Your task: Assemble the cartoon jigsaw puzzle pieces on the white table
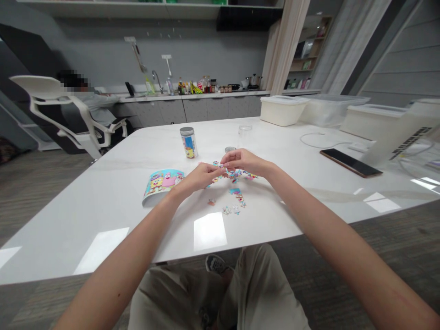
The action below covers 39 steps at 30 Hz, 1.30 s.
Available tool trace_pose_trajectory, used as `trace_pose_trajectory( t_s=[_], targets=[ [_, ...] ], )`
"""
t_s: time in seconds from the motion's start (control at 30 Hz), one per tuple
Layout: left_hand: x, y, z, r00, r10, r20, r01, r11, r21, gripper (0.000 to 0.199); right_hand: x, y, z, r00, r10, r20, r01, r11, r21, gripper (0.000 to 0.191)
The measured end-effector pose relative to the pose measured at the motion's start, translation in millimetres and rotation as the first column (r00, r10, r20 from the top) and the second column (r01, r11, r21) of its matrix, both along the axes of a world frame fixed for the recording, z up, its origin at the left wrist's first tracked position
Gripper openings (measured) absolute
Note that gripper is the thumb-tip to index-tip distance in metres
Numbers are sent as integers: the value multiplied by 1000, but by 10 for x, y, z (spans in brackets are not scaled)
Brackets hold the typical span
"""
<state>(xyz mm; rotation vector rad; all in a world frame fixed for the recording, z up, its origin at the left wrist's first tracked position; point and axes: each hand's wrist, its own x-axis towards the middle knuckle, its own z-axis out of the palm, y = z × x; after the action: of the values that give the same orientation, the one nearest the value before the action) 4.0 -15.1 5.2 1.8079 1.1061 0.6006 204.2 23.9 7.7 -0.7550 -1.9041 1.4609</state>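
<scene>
Over a loose pile of small, colourful jigsaw pieces [235, 174], my two hands meet at the fingertips. My left hand [208, 174] has its fingers pressed together; whatever is in them is too small to make out. The curved fingers of my right hand [242, 160] pinch what looks like a small jigsaw piece. Closer to me lie a few joined pieces [237, 193] in blue and pink. Several loose pale pieces [231, 210] are scattered below them. A curved cartoon picture sheet [164, 181] rests left of my left hand.
Behind the pile stand a clear jar with a silver lid [188, 143], a clear open container [245, 131] and a round metal lid [230, 149]. To the right are a phone [349, 162], a cable and storage boxes [282, 110]. A person sits on a white chair [51, 98] at the left.
</scene>
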Motion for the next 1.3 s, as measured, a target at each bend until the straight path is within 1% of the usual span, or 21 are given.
trace_pose_trajectory(
  t_s=[0.13,0.23,0.37,0.43,0.57,0.63,0.7,0.77,0.83,0.93,1.0,1.07,1.13,1.17,1.23,1.3],
  targets=[
    [-14,-5,44,997,47,58,-46,999,-4,40,-10,-19,9,1000,27,4,-27,1000,13,16],
    [-35,11,62,995,76,63,-77,997,13,36,-19,-24,0,999,46,23,-47,998,36,19],
    [-51,32,48,993,115,8,-115,992,50,33,-26,-27,-2,998,45,53,-47,998,35,20],
    [-57,33,39,992,117,-37,-114,991,76,34,-28,-33,6,996,44,77,-47,998,36,19],
    [-82,45,18,990,39,-137,-19,989,144,34,-52,-64,8,983,57,174,-59,998,4,18],
    [-100,63,-3,978,-15,-206,46,988,149,32,-80,-80,-9,971,83,223,-84,996,-6,20],
    [-119,85,-30,957,-53,-286,98,985,144,31,-110,-86,-37,955,114,275,-122,993,10,18],
    [-135,103,-55,932,-68,-357,131,979,156,29,-131,-79,-65,934,129,333,-151,988,44,16],
    [-147,115,-68,914,-52,-402,138,972,188,26,-137,-64,-83,923,122,365,-162,983,82,15],
    [-154,113,-51,906,-10,-423,126,960,249,23,-127,-40,-88,922,103,373,-155,982,112,16],
    [-152,101,-24,907,41,-419,90,954,287,21,-118,-27,-87,917,74,392,-135,982,132,15],
    [-154,89,1,897,116,-427,39,940,338,19,-111,-17,-90,904,7,427,-92,979,180,15],
    [-168,81,13,853,225,-471,-5,905,424,19,-99,-4,-102,873,-107,476,-41,956,289,16],
    [-182,80,13,810,287,-511,-14,881,472,20,-89,5,-111,845,-172,506,-26,932,360,16],
    [-221,84,5,694,394,-603,-6,841,542,24,-58,30,-135,777,-293,558,-28,868,495,17],
    [-267,90,-3,579,448,-681,20,828,560,27,-18,59,-161,717,-370,591,-50,818,574,19]
  ],
)
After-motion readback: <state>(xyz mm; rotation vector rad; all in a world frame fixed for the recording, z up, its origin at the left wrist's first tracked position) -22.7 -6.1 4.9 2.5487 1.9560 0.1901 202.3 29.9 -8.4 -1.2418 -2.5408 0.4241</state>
